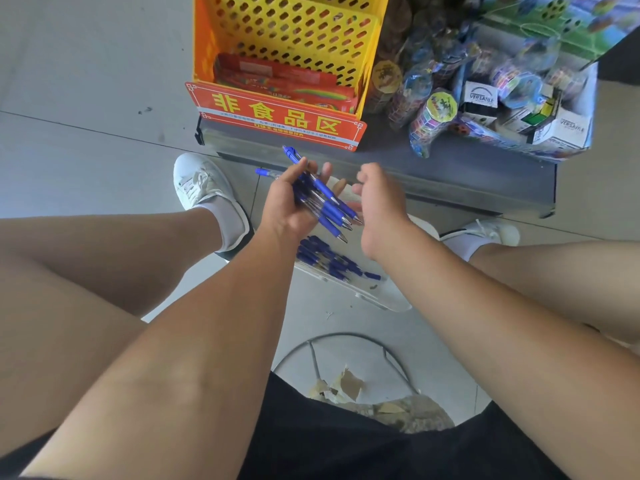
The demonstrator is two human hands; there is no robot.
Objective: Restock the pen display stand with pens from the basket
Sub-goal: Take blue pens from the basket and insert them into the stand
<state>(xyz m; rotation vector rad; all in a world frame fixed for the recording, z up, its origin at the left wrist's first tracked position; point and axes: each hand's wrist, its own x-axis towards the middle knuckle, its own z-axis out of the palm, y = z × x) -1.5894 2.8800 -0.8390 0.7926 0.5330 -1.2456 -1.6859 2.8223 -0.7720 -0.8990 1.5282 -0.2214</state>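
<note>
Above the clear display stand (388, 296) on the floor, the left hand (287, 209) grips a bundle of blue pens (327, 202) and the right hand (379, 202) hovers just beside, loosely curled and apparently empty; it should draw pens off singly, tips aligned with those already laid

Below the yellow basket (287, 32) and its red sign (277, 116), the left hand (287, 206) grips a bundle of blue pens (325, 202), tips pointing away from the basket. The right hand (379, 206) is just beside the bundle, on the right, fingers loosely curled, with nothing visible in it. Further below the basket, a clear tray (388, 296) lies on the floor with more blue pens (329, 259) inside. Right of the basket stand packed toys (485, 88).
</note>
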